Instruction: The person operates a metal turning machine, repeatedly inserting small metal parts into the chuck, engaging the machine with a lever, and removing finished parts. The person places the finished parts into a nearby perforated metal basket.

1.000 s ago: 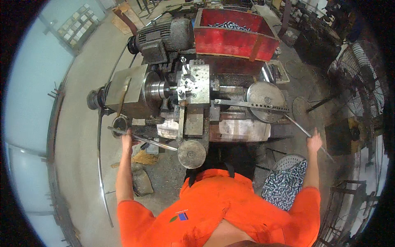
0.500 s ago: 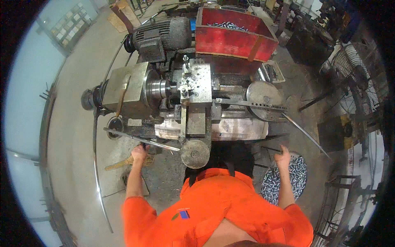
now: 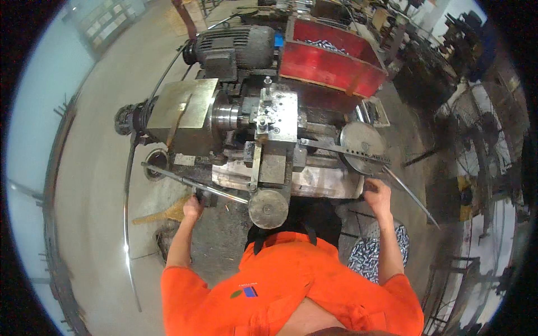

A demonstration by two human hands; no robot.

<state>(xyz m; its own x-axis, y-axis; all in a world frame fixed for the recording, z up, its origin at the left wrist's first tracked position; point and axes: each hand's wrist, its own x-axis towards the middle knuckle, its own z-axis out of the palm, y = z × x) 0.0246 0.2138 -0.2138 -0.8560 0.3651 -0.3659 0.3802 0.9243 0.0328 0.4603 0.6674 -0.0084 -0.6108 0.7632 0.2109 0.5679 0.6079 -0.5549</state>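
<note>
My left hand is closed around something dark and small below the machine's front left, near the end of a slanting metal lever. What it grips is too small to make out. At the right end of a pale metal tray under the machine, my right hand has its fingers curled in; what they hold, if anything, is hidden. Between the hands stands a lathe-like machine with a shiny spindle chuck, a tool block and a round-ended slide handle.
A container of short metal pins stands below my right forearm. Behind the machine are a motor and a red bin with more metal parts. A long lever slants out from the round disc at right.
My right hand has moved forward and slightly left from above the container of pins to the tray's right end. My left hand stays near the same spot. The view has tilted slightly.
</note>
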